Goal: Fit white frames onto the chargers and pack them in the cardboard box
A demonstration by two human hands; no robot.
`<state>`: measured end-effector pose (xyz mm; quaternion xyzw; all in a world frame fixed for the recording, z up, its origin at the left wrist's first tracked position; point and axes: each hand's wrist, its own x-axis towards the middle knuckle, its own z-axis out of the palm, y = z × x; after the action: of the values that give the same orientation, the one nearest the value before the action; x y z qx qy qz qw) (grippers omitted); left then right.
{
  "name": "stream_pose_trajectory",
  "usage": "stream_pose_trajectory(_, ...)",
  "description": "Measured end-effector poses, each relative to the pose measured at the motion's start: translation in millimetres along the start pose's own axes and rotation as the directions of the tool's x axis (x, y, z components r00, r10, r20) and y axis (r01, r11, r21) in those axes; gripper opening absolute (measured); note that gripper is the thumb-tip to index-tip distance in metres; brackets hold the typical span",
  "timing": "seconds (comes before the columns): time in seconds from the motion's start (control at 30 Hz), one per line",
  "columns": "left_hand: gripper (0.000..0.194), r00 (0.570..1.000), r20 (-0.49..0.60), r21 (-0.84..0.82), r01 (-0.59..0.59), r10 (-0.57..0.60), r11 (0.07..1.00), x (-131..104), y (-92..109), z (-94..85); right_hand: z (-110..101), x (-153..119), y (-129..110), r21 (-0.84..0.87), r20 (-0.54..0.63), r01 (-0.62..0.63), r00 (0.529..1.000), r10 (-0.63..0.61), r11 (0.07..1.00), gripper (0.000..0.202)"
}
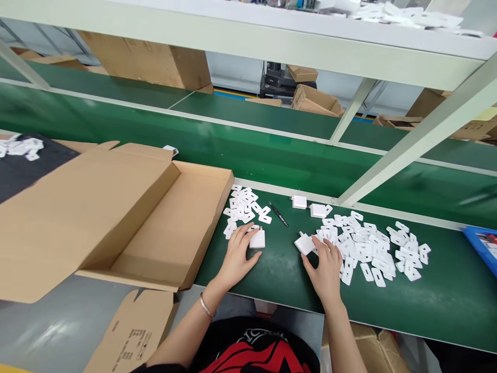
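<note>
My left hand (pixel 235 259) rests on the green table with fingers and thumb apart, around the left side of a white plug-like block (pixel 257 239). The thumb lies just below this block, apart from it. My right hand (pixel 325 265) has thumb and index finger at the edges of a second white block (pixel 304 243), which is tilted and has a small metal prong. Behind them are two more white blocks, one on the left (pixel 298 202) and one on the right (pixel 318 210). A black pen-like tool (pixel 278 214) lies between the hands, farther back.
Flat white slotted pieces lie in a small pile (pixel 241 204) at left, a large pile (pixel 363 243) at right and another pile (pixel 409 253) beyond. An open cardboard box (pixel 155 223) stands left. A blue tray (pixel 483 248) is far right. A slanted metal post (pixel 411 134) rises behind.
</note>
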<state>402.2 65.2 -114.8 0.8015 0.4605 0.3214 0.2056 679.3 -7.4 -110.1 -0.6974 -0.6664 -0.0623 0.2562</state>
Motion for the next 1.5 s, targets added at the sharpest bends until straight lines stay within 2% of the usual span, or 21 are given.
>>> stream_pose_trajectory(0.07, 0.05, 0.999, -0.008, 0.015, -0.042, 0.042, 0.999, -4.2, 17.5, 7.9, 1.2, -1.6, -9.0, 0.025, -0.02, -0.016, 1.0, 0.016, 1.0, 0.047)
stream_pose_trajectory(0.13, 0.051, 0.993, 0.064, 0.012, -0.1, 0.099, 0.995, -8.6, 35.0, 19.8, 0.3, -4.4, -22.3, 0.073, 0.001, -0.028, 1.0, 0.027, 0.997, 0.052)
stream_pose_trajectory(0.2, 0.059, 0.977, 0.163, 0.005, -0.138, 0.135, 0.99, -11.9, 47.9, 33.3, -3.1, -7.1, -31.1, 0.114, 0.03, -0.038, 0.999, 0.035, 0.993, 0.049)
stream_pose_trajectory(0.27, 0.066, 0.965, 0.228, 0.021, -0.137, 0.128, 0.99, -13.5, 54.3, 45.2, -8.3, -9.8, -30.2, 0.103, 0.003, -0.073, 0.997, 0.073, 0.992, 0.039)
stream_pose_trajectory(0.37, 0.067, 0.958, 0.267, 0.069, -0.122, 0.099, 0.99, -13.5, 54.5, 54.6, -15.9, -14.2, -13.8, -0.047, -0.083, -0.162, 0.984, 0.158, 0.986, 0.033)
stream_pose_trajectory(0.47, 0.067, 0.944, 0.308, 0.069, -0.145, 0.117, 0.987, -12.7, 50.3, 54.0, -18.2, -18.9, 3.9, -0.223, -0.043, -0.162, 0.987, 0.157, 0.961, 0.036)
stream_pose_trajectory(0.53, 0.067, 0.927, 0.34, 0.025, -0.174, 0.155, 0.985, -11.8, 47.2, 50.9, -15.6, -21.4, 9.5, -0.261, 0.001, -0.121, 0.992, 0.125, 0.958, 0.036)
stream_pose_trajectory(0.7, 0.061, 0.913, 0.351, -0.1, -0.184, 0.208, 0.978, -9.2, 40.8, 42.9, -4.7, -23.2, 9.8, -0.164, 0.003, -0.06, 0.998, 0.062, 0.985, 0.032)
stream_pose_trajectory(0.8, 0.047, 0.926, 0.334, -0.229, -0.1, 0.174, 0.968, -9.3, 41.0, 36.0, -1.2, -21.0, 10.4, -0.091, 0.041, -0.022, 0.999, 0.026, 0.996, 0.03)
stream_pose_trajectory(0.87, 0.037, 0.94, 0.328, -0.392, 0.041, 0.098, 0.919, -10.7, 42.7, 31.1, 0.3, -18.5, 11.8, -0.063, 0.07, -0.015, 0.997, 0.02, 0.998, 0.031)
stream_pose_trajectory(0.9, 0.035, 0.941, 0.333, -0.484, 0.124, 0.051, 0.866, -11.6, 43.6, 29.3, 1.1, -17.1, 12.6, -0.047, 0.081, -0.018, 0.996, 0.022, 0.999, 0.033)
stream_pose_trajectory(1.0, 0.04, 0.921, 0.382, -0.711, 0.345, -0.075, 0.613, -13.4, 45.2, 27.2, 3.4, -12.4, 15.6, 0.021, 0.108, -0.034, 0.994, 0.031, 0.999, 0.036)
stream_pose_trajectory(1.07, 0.045, 0.902, 0.412, -0.785, 0.425, -0.132, 0.451, -13.2, 45.4, 27.4, 4.3, -8.9, 18.0, 0.062, 0.124, -0.043, 0.992, 0.035, 0.997, 0.034)
stream_pose_trajectory(1.13, 0.049, 0.89, 0.425, -0.816, 0.456, -0.166, 0.355, -11.8, 45.8, 26.6, 3.8, -5.3, 20.2, 0.088, 0.143, -0.046, 0.989, 0.033, 0.995, 0.032)
stream_pose_trajectory(1.37, 0.049, 0.907, 0.379, -0.854, 0.42, -0.184, 0.307, -7.2, 52.1, 12.8, -3.9, 3.3, 15.8, 0.126, 0.241, -0.064, 0.97, 0.032, 0.99, 0.034)
stream_pose_trajectory(1.5, 0.048, 0.911, 0.366, -0.871, 0.407, -0.187, 0.277, -7.0, 55.4, 7.7, -4.9, 0.5, 13.0, 0.122, 0.212, -0.092, 0.975, 0.065, 0.988, 0.037)
